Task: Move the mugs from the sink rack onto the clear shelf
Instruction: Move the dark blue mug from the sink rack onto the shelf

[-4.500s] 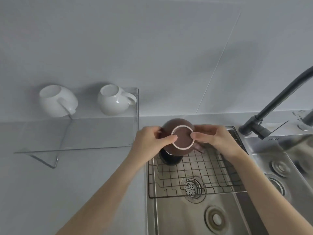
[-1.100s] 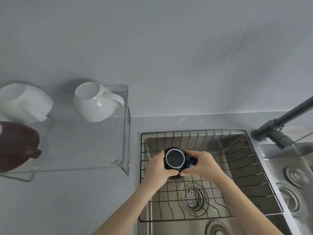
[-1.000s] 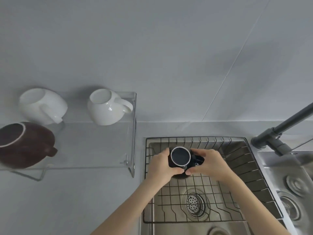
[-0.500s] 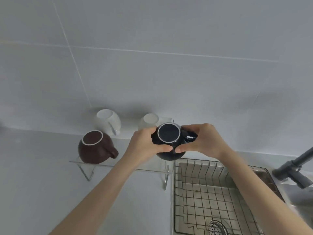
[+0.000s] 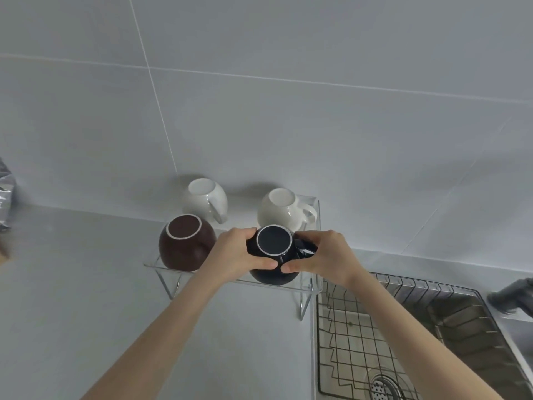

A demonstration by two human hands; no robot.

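A dark navy mug (image 5: 274, 241) is upside down at the front right of the clear shelf (image 5: 161, 267), its base ring facing up. My left hand (image 5: 233, 252) grips its left side and my right hand (image 5: 326, 255) grips its right side, over the handle. Whether it rests on the shelf I cannot tell. A brown mug (image 5: 184, 243) stands upside down at the front left. Two white mugs (image 5: 206, 199) (image 5: 284, 210) stand inverted at the back. The wire sink rack (image 5: 375, 327) at the lower right holds no mugs.
The steel sink with its drain (image 5: 385, 386) lies under the rack. A dark tap (image 5: 510, 295) shows at the right edge. A silvery bag (image 5: 5, 197) stands at the far left on the grey counter (image 5: 72, 298). A tiled wall rises behind the shelf.
Both hands lifted the navy mug out of the sink rack and carried it left and down to the shelf's front right spot. The brown mug stands on the shelf since 4.5 s ago.
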